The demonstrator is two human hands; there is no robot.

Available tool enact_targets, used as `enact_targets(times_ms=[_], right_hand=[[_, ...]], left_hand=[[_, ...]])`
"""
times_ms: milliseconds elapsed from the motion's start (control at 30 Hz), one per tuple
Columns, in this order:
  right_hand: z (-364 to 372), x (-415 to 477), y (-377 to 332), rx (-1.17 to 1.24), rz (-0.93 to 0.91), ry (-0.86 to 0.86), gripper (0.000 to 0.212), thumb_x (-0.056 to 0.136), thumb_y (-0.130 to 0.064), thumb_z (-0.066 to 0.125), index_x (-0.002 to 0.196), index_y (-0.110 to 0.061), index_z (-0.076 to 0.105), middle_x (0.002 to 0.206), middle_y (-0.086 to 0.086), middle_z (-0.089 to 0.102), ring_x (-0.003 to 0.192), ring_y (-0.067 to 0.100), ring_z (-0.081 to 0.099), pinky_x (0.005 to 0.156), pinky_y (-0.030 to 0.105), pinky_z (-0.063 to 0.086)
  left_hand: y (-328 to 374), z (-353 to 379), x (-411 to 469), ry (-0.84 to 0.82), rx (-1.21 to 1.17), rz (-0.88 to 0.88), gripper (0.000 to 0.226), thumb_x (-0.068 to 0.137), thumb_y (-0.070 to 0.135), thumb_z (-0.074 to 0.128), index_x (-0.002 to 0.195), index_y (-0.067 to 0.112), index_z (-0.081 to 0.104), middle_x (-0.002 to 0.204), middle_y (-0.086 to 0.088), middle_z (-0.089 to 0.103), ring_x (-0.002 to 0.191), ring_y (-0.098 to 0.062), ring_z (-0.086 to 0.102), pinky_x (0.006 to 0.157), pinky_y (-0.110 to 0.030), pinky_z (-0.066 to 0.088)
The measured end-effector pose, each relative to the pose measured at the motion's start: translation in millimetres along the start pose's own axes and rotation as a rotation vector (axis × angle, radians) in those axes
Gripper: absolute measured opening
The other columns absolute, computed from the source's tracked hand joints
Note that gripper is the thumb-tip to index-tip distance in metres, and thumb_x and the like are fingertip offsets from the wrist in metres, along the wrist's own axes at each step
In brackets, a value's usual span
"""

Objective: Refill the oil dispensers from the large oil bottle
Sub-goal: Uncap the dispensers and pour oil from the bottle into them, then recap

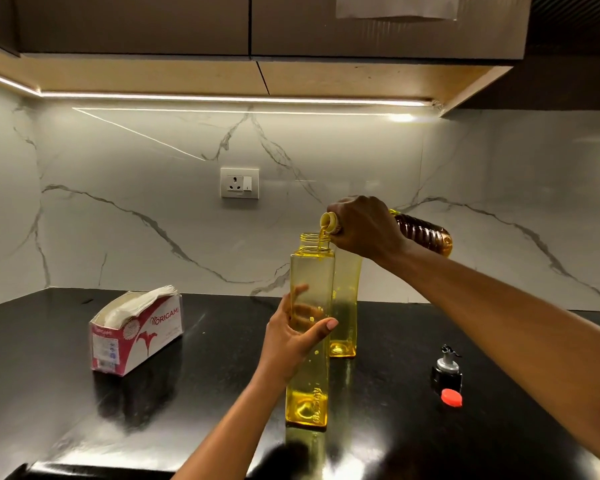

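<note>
On the left of the black surface (205, 375) lies a box of paper napkins (137, 332), open at the top. On the marble wall behind it is a white socket (239, 182).

Near the middle, the left hand (291, 337) grasps a tall yellow dispenser (312, 271) at its middle, with the thumb in front and the fingers behind. The dispenser stands upright on the surface, has no lid and holds a little oil at the bottom. A second yellow dispenser (347, 289) stands just behind it, to the right.

Above them, the right hand (364, 226) grips the neck of the large oil bottle (423, 233). The bottle is tilted almost flat, and a thin stream of oil runs from its mouth into the open neck of the front dispenser.

Further right on the surface stand a black pourer lid (447, 367) and, just before it, a red cap (451, 398).
</note>
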State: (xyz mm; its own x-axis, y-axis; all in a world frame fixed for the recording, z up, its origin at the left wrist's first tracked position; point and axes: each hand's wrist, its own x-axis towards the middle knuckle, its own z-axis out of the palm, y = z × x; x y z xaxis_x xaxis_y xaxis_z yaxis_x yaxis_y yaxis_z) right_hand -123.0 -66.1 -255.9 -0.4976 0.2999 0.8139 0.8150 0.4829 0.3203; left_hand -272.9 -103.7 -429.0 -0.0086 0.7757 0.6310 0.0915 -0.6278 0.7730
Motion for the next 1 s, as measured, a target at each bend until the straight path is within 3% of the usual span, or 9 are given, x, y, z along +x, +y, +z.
enact_targets(times_ms=[267, 433, 567, 1000], right_hand=[[2.6, 2.5, 2.2, -0.032, -0.043, 0.014, 0.021, 0.081, -0.024, 0.062, 0.066, -0.01, 0.062, 0.062, 0.006, 0.063, 0.055, 0.021, 0.057, 0.053, 0.023, 0.034], [4.5, 5.2, 3.3, -0.061, -0.068, 0.004, 0.02, 0.082, -0.025, 0.061, 0.068, -0.011, 0.061, 0.065, 0.006, 0.064, 0.06, 0.023, 0.06, 0.054, 0.024, 0.035], [6.3, 6.6, 4.7, -0.057, -0.09, 0.011, 0.018, 0.081, -0.024, 0.062, 0.068, -0.011, 0.061, 0.065, 0.006, 0.065, 0.061, 0.024, 0.061, 0.054, 0.024, 0.035], [9.0, 9.8, 6.1, -0.047, -0.163, 0.08, 0.013, 0.072, -0.02, 0.071, 0.07, -0.009, 0.063, 0.065, 0.007, 0.065, 0.061, 0.027, 0.062, 0.052, 0.027, 0.043]], left_hand=[[-5.3, -0.1, 1.8, 0.008, 0.002, -0.011, 0.091, 0.05, 0.075, 0.075, 0.128, 0.037, 0.048, 0.094, 0.002, 0.068, 0.088, -0.011, 0.069, 0.078, -0.028, 0.058], [-5.6, 0.2, 1.5, 0.009, -0.009, -0.005, 0.085, 0.05, 0.075, 0.075, 0.124, 0.042, 0.048, 0.092, 0.002, 0.068, 0.089, -0.01, 0.069, 0.076, -0.024, 0.057], [-5.4, 0.4, 1.6, 0.011, -0.019, -0.015, 0.1, 0.048, 0.077, 0.075, 0.133, 0.03, 0.047, 0.094, 0.001, 0.068, 0.089, -0.011, 0.069, 0.074, -0.022, 0.056], [-2.9, 1.3, 0.9, 0.015, -0.024, -0.014, 0.104, 0.047, 0.078, 0.073, 0.133, 0.026, 0.046, 0.095, -0.002, 0.068, 0.088, -0.008, 0.068, 0.071, -0.017, 0.053]])
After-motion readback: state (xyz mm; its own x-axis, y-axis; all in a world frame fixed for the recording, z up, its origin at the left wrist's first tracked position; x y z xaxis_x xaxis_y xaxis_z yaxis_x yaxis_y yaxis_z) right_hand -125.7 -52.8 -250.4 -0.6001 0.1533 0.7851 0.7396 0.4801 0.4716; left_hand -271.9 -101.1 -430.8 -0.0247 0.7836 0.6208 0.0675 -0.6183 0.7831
